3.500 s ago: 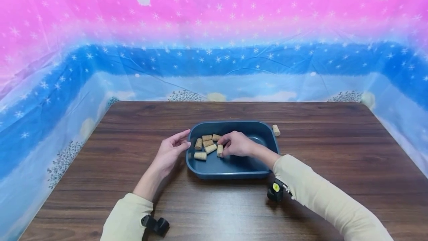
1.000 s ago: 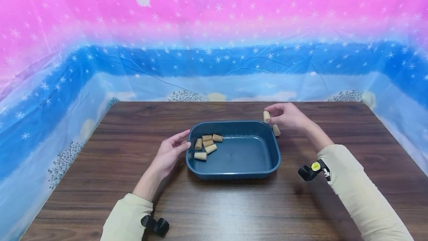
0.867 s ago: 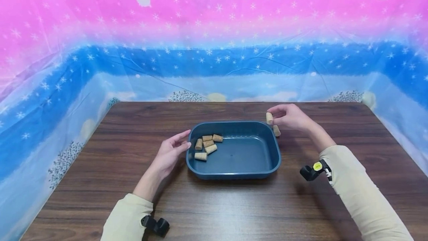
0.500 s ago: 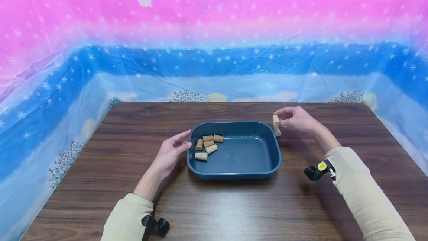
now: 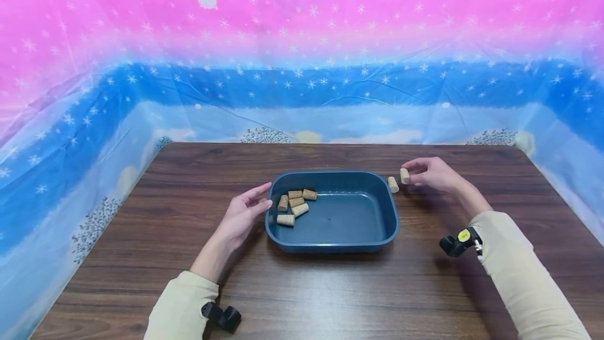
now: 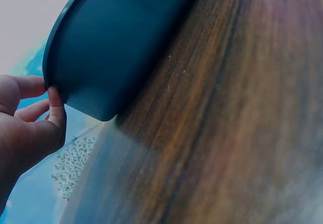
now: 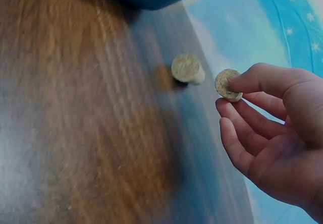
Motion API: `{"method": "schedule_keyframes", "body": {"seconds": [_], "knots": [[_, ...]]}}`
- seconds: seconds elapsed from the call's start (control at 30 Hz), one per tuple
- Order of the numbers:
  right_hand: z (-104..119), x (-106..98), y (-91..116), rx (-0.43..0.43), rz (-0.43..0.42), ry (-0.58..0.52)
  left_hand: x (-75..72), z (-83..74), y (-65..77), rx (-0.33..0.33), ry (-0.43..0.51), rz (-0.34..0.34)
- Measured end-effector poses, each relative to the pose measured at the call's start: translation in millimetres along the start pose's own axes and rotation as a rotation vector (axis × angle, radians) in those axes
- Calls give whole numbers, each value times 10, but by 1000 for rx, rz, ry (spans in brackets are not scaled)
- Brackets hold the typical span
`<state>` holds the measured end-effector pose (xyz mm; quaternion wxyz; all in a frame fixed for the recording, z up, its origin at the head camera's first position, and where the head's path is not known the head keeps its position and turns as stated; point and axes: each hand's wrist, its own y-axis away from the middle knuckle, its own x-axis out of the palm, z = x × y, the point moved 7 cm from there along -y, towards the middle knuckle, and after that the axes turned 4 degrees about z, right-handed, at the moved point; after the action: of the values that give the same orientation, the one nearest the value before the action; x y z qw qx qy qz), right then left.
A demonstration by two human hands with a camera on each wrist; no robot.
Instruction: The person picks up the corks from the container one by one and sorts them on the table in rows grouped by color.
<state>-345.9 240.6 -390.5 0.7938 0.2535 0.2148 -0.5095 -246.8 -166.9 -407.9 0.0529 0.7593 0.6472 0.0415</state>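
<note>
My right hand [image 5: 436, 174] pinches a cork [image 5: 404, 176] between thumb and fingers, off the right end of the dark blue plastic bin [image 5: 330, 247]. In the right wrist view the end of the held cork [image 7: 225, 85] faces the camera. Just left of it another cork [image 5: 393, 184] lies on the table beside the bin. My left hand [image 5: 238, 219] touches the bin's left end with its fingertips, fingers loosely extended. Several corks, among them a pale cork [image 5: 285, 220], lie inside at the bin's left end.
The brown wooden table [image 5: 302, 287] carries the bin near its middle. Behind it hangs a pink and blue snowflake-printed cloth [image 5: 302, 83]. A black wrist camera sits on each sleeve.
My right hand has picked a cork out of the bin, carried it over the right rim and moved it right, past the cork on the table. My left hand has stayed at the bin.
</note>
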Motion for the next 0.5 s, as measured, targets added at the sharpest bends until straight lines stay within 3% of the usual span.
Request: {"method": "schedule_keyframes", "body": {"seconds": [0.5], "knots": [[-247,70,21,14,-8,-22,8,0,1,-5,25,3]]}}
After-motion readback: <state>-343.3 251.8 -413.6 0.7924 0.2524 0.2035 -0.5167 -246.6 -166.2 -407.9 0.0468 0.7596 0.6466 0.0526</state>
